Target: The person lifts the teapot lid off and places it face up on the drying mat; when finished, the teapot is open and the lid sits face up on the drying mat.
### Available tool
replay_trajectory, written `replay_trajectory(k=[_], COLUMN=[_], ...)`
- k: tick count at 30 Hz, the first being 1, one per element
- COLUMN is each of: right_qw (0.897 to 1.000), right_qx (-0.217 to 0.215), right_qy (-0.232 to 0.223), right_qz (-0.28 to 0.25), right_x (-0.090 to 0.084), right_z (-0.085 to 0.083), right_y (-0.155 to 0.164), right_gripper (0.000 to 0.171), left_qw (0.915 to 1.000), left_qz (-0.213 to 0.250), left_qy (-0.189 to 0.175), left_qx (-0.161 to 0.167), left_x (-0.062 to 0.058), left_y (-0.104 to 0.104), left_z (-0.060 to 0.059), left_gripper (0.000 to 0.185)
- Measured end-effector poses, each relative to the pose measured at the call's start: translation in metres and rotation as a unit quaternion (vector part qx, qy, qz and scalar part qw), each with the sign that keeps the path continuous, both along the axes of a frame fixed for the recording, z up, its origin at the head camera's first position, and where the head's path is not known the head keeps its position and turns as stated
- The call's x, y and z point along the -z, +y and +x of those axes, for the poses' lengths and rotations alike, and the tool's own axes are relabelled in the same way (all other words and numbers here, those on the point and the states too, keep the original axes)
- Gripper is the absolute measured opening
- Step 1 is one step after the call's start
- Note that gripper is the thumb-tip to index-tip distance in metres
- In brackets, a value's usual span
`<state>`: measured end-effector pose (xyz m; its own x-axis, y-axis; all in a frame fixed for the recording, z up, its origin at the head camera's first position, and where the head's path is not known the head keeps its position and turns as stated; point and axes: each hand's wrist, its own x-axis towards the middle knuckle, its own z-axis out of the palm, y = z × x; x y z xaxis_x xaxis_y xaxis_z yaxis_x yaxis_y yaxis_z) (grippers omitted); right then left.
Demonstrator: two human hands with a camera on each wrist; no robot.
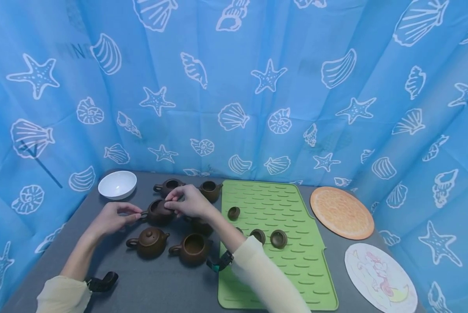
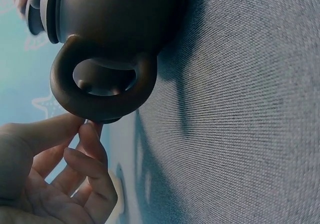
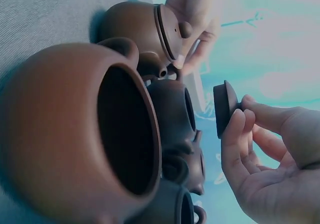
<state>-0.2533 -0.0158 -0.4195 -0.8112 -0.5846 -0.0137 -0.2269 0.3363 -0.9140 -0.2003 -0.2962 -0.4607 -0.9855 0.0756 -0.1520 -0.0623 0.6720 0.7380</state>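
Note:
My left hand (image 1: 110, 217) pinches the handle (image 2: 107, 105) of a dark brown teapot (image 2: 120, 19) between thumb and fingers, and the pot stands upright on the cloth. My right hand (image 1: 191, 201) holds a small teapot lid (image 3: 225, 106) by its knob, tilted, close over that pot's mouth; whether it touches the rim I cannot tell. In front sits a lidded teapot (image 1: 149, 244), and beside it a lidless one (image 1: 192, 251). Further lidless teapots (image 1: 169, 186) stand behind and to the right, one partly hidden under my right forearm.
A green ridged mat (image 1: 296, 269) lies right of the pots, bearing several loose lids (image 1: 279, 239). At the back left stands a white bowl (image 1: 118, 184). Farther right are an orange round mat (image 1: 341, 213) and a white round mat with a drawing (image 1: 380, 278). A blue shell-patterned curtain (image 1: 234, 139) hangs behind.

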Motion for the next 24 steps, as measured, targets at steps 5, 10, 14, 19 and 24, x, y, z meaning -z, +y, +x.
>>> replay_trajectory(k=[5,10,14,19,24], right_qw=[1.000,0.999,0.999,1.000,0.999], right_qx=[-0.015,-0.026,-0.028,-0.014,-0.022], right_qy=[0.023,0.038,0.033,-0.002,-0.022], right_qz=[0.013,0.025,0.018,-0.015,-0.042], right_x=[-0.007,-0.013,-0.014,-0.010,-0.010], right_z=[0.007,0.015,0.020,0.029,0.031], right_y=[0.024,0.050,0.070,0.099,0.131], right_gripper=[0.013,0.018,0.019,0.026,0.044], left_qw=[1.0000,1.0000,0.9999,1.0000,1.0000], left_qz=[0.001,0.008,0.009,0.006,0.003], left_qy=[0.002,-0.001,0.003,0.005,0.006], left_qx=[0.001,0.001,0.004,0.004,0.005], left_x=[0.000,-0.001,0.000,0.000,0.000], left_y=[0.000,0.000,-0.001,0.000,0.000], left_z=[0.000,0.001,0.002,0.001,0.000], left_gripper=[0.030,0.030,0.029,0.028,0.029])
